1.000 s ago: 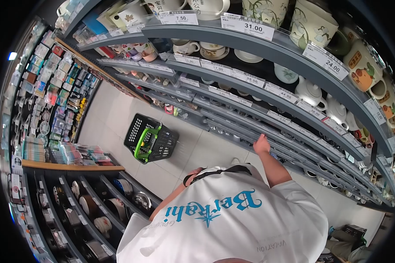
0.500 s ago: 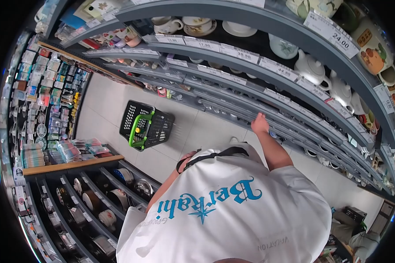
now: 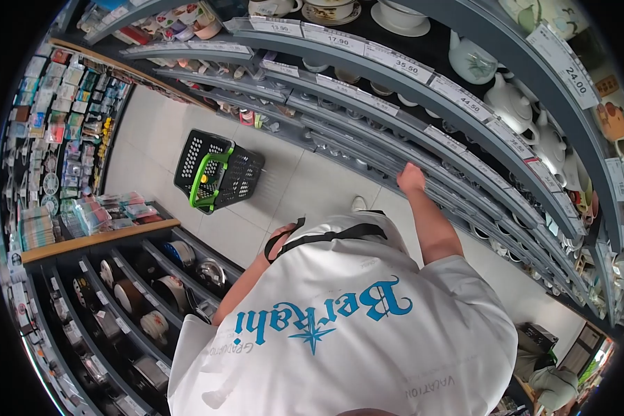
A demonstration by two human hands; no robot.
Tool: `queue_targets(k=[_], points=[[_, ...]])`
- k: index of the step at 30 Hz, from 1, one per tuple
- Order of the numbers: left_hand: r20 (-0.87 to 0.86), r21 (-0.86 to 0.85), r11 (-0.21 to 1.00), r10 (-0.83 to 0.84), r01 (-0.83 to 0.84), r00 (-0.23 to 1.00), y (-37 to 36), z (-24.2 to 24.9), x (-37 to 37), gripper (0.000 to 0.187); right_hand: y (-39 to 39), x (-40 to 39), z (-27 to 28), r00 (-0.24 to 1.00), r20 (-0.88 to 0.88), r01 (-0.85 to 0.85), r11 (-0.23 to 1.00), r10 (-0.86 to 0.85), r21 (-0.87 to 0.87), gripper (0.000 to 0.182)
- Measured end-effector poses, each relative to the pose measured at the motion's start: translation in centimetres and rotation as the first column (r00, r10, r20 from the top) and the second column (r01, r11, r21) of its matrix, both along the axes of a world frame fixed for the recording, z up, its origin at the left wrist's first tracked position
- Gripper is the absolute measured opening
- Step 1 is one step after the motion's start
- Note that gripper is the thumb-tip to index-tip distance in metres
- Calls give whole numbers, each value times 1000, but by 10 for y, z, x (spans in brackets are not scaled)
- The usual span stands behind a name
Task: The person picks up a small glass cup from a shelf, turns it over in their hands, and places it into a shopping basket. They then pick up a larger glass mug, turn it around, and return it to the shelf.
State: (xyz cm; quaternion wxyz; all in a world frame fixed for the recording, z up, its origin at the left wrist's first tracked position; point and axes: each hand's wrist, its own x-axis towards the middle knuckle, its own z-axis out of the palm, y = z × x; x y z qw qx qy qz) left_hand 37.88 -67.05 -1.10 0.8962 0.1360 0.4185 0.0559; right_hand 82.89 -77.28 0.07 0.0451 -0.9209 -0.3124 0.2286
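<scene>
My right hand (image 3: 410, 178) reaches out to the edge of a low grey shelf (image 3: 464, 182) that carries small crockery. Its fingertips are hidden at the shelf rim, so a grip is not visible. My left hand (image 3: 280, 238) is close to my chest, beside a black strap (image 3: 326, 236) that crosses my white T-shirt with blue lettering (image 3: 340, 326). The shirt covers most of that hand. A black shopping basket with green handles (image 3: 216, 175) stands on the tiled floor to my left, apart from both hands.
Curved grey shelves with price tags hold white teapots (image 3: 507, 102), cups and mugs on the right. Dark shelves at the lower left hold bowls (image 3: 127, 295). Packaged goods hang on the far left wall (image 3: 55, 132). Pale floor tiles (image 3: 305, 187) run between the shelves.
The view has tilted downward, so the upper shelves have slid out of the top. My right hand stays at the same low shelf edge. The basket has not moved.
</scene>
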Motion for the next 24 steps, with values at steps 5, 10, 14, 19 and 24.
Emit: queue_targets(k=[5,10,14,19,24], points=[[-224,684,621,-320,382,921,-1,58,3,36,0,0,-4,1000,22,13,999,-14,33,30],[-391,826,279,-344,490,854,-2,89,9,43,2,1,-6,999,-17,48,998,-47,38,30],[-538,802,148,-243,579,807,-10,118,14,40,0,9,-6,999,-37,2,998,0,55,34],[-713,650,237,-141,722,687,-22,103,-11,34,-4,22,-13,997,-54,-58,998,59,18,48],[-718,630,249,-174,735,674,-38,97,-62,34,-3,18,-2,999,-37,-4,1000,3,-13,50]])
